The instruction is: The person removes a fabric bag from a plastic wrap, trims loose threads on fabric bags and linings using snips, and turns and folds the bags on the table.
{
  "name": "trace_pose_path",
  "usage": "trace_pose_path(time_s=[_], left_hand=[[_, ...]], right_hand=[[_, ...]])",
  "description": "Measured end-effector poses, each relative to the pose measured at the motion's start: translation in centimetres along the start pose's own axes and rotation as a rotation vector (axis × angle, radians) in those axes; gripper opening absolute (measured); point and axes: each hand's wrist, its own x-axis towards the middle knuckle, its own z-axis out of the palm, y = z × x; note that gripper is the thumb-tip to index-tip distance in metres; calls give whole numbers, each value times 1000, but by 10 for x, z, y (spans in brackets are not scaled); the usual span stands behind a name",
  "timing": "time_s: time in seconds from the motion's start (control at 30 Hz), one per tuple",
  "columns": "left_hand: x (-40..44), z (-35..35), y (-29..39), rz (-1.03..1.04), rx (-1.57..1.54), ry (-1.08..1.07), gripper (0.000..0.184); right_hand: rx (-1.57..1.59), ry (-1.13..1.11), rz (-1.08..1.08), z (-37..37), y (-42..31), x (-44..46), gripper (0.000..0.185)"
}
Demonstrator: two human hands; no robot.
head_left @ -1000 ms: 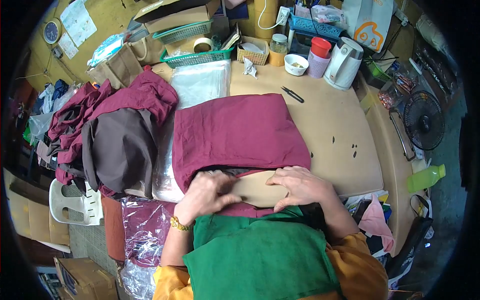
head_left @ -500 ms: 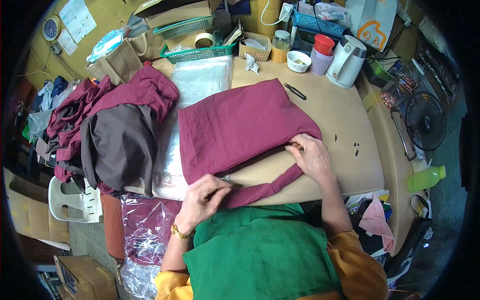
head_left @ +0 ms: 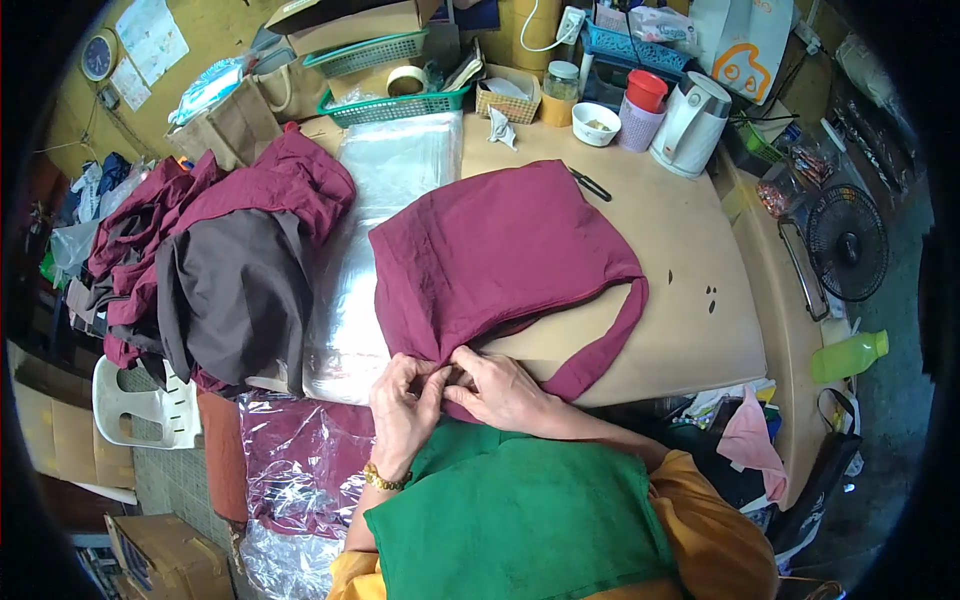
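A maroon cloth bag (head_left: 500, 245) lies on the tan table (head_left: 700, 345), its strap looping out at the near right side. Both hands meet at the bag's near left corner, where the strap joins it. My left hand (head_left: 402, 405) is closed in a pinch on the maroon cloth, with a gold watch on the wrist. Touching it from the right, my right hand (head_left: 500, 390) also pinches the cloth, its fingertips partly hidden. Just left of the bag, clear plastic sleeves (head_left: 340, 300) lie flat.
Maroon and dark cloth pieces (head_left: 240, 290) are heaped at the left. Black thread snips (head_left: 592, 186) lie beyond the bag. A white kettle (head_left: 690, 125), a bowl (head_left: 596, 125) and green baskets (head_left: 395, 107) stand at the back. A fan (head_left: 847, 240) is at the right.
My right hand has left the bag's right side and come over to my left hand at the near left corner. The bag has turned and bunched, and its strap now loops out at the right.
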Motion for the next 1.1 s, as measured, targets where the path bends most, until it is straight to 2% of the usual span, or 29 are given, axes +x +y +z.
trace_pose_path(time_s=[0.07, 0.1, 0.23, 0.3, 0.33, 0.4, 0.6, 0.73, 0.87, 0.97, 1.1], left_hand=[[-4, 5, -7, -35, -19, 5, 16], [-5, 8, -9, -69, -117, 15, 16], [-7, 12, -7, -170, -274, 12, 14], [-8, 14, -4, -220, -332, 25, 17], [-9, 15, -3, -270, -386, 39, 21], [-10, 14, -7, -269, -387, 37, 25], [-8, 10, -5, -225, -284, -12, 32], [-5, 4, 2, -193, -277, -82, 44], [-5, 3, 14, -173, -136, -147, 51], [-7, 8, 10, -19, -13, -119, 51], [-7, 6, 14, -95, 2, -177, 46]], right_hand=[[471, 37, 83, 12, 11, -2, 25], [608, 63, 140, 15, 11, -4, 22], [620, 135, 264, 13, 7, -8, 22], [-18, 274, -138, 5, 4, -9, 22], [-19, 273, -137, 5, 4, -10, 22], [-211, 240, -192, 3, 6, -10, 24], [-206, 357, -262, -5, 2, -12, 15], [-44, 466, -230, -1, 4, -12, 18], [179, 394, -97, 3, 6, -12, 14], [248, 336, -65, 1, 4, -11, 14], [186, 305, -47, 1, 7, -11, 14]])
